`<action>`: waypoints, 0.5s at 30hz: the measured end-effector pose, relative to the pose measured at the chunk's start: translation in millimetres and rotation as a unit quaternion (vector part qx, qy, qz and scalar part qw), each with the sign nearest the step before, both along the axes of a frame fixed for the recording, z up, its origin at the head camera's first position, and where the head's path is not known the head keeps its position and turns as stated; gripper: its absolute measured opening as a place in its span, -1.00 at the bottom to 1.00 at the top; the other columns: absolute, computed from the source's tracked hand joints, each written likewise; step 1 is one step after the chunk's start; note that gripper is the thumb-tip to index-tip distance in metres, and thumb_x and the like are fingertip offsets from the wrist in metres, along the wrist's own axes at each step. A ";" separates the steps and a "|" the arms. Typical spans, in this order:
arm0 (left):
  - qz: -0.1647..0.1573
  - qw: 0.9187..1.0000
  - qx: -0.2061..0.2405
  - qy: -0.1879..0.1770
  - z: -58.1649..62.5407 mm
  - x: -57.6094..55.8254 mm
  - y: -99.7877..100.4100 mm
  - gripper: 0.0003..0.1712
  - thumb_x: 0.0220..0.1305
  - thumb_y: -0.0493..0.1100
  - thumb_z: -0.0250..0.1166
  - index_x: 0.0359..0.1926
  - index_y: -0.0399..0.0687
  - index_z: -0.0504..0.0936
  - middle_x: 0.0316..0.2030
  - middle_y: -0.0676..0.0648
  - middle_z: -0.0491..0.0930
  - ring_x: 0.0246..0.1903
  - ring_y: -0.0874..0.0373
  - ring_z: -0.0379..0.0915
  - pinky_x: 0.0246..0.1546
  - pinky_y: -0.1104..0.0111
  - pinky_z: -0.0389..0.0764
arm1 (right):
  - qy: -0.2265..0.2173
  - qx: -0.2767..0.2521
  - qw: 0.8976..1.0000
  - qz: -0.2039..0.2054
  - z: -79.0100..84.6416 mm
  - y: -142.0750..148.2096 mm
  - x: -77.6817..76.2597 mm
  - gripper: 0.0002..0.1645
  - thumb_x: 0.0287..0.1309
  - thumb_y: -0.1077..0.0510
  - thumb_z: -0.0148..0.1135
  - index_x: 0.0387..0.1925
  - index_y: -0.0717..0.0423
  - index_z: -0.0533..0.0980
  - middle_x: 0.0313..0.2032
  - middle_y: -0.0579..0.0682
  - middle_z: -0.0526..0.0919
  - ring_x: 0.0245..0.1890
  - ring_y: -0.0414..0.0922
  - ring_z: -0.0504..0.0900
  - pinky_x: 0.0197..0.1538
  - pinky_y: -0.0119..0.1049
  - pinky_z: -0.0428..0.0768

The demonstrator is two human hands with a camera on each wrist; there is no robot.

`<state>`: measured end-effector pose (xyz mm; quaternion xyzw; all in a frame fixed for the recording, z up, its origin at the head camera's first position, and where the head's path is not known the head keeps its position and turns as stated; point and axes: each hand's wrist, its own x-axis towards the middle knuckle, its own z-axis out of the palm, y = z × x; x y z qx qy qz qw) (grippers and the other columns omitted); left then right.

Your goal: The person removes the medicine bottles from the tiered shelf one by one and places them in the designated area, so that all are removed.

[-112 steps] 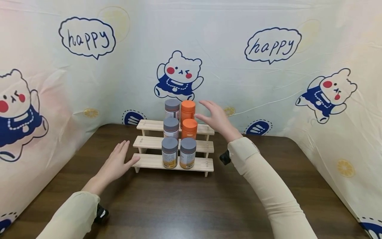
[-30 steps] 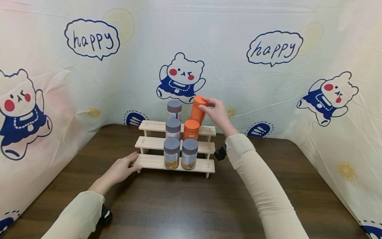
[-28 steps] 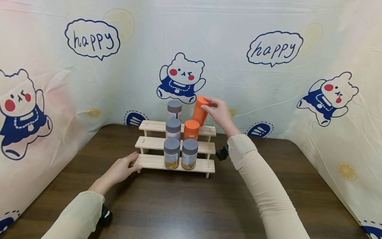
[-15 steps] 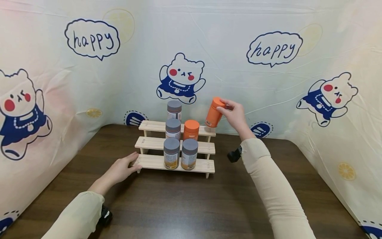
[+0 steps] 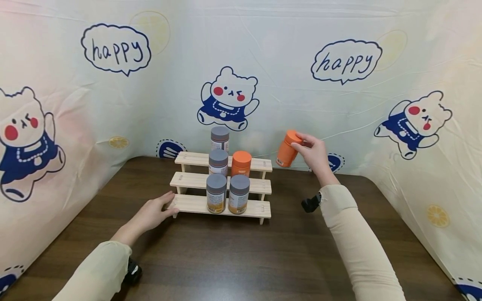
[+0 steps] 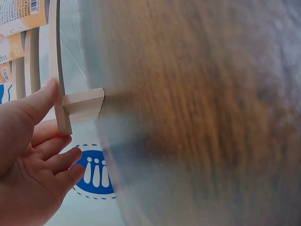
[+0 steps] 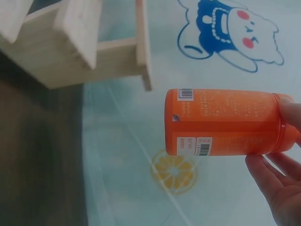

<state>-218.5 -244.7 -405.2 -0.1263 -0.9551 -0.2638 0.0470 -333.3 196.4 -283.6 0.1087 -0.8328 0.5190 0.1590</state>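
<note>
My right hand [image 5: 314, 152] grips an orange bottle [image 5: 287, 149] by its lid end, thumb on one side and fingers on the other. The bottle tilts in the air off the right end of a three-tier wooden shelf [image 5: 188, 179]; its barcoded side shows in the right wrist view. My left hand [image 5: 152, 214] pinches the left end of the lowest board [image 6: 55, 56] between thumb and index finger, the other fingers loosely bent. A second orange bottle [image 5: 241, 162] stands on the middle tier beside a grey-lidded jar [image 5: 218, 161].
Two grey-lidded jars [image 5: 216, 194] stand on the lowest tier, and another grey-lidded jar [image 5: 220, 138] is on the top tier. The shelf rests on a dark wooden table [image 5: 226, 259]. A printed cloth [image 5: 286, 83] encloses the back and sides.
My right hand has taken the orange bottle off the top tier and carried it right, past the shelf's end. Earlier, my left hand moved in from beside the shelf to its lowest board.
</note>
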 end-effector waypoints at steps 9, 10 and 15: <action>0.003 1.000 0.003 -0.005 -0.4 0.4 -0.6 -0.31 0.24 -0.08 0.23 0.22 -0.47 0.28 0.22 -0.42 0.20 0.16 -0.33 0.16 0.09 -0.10 0.23 | 0.005 0.024 1.000 -0.005 -26.9 14.1 1.9 -0.41 0.11 0.01 0.28 0.17 0.11 0.44 0.09 0.12 0.48 0.03 0.04 0.46 0.01 -0.06 0.48; 0.003 1.000 0.003 -0.006 -0.7 0.4 -0.6 -0.31 0.24 -0.08 0.23 0.22 -0.47 0.28 0.22 -0.42 0.20 0.16 -0.33 0.16 0.09 -0.10 0.23 | 0.004 0.027 1.000 -0.009 -30.0 15.3 1.6 -0.41 0.10 0.00 0.28 0.16 0.10 0.45 0.09 0.12 0.48 0.02 0.03 0.46 0.01 -0.06 0.48; 0.005 1.000 0.004 -0.005 -1.2 0.3 -0.7 -0.31 0.23 -0.07 0.24 0.22 -0.47 0.28 0.22 -0.42 0.21 0.16 -0.33 0.15 0.09 -0.10 0.22 | 0.001 0.036 0.999 -0.022 -44.8 21.9 -0.9 -0.40 0.08 0.01 0.30 0.15 0.12 0.45 0.08 0.14 0.49 0.01 0.05 0.49 -0.02 -0.07 0.50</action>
